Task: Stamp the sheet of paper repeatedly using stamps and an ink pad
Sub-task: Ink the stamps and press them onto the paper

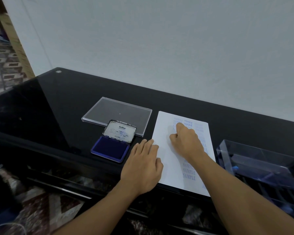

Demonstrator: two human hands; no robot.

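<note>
The right hand (185, 139), fisted on a hidden stamp, presses the light, slippery sheet (166, 160), whose left edge the flat, empty left hand (142, 165) pins.

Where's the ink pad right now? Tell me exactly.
In the head view the open ink pad lies on the black table, left of the sheet of paper, just beyond the left hand and in front of the clear plastic lid.

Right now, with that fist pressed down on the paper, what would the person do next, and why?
Probably lift the right hand straight up off the sheet of paper, then go to the open ink pad. The fist is closed and pressed among rows of blue SAMPLE and FRAGILE prints, and the left hand lies flat on the sheet's edge. The stamp itself is hidden.
</note>
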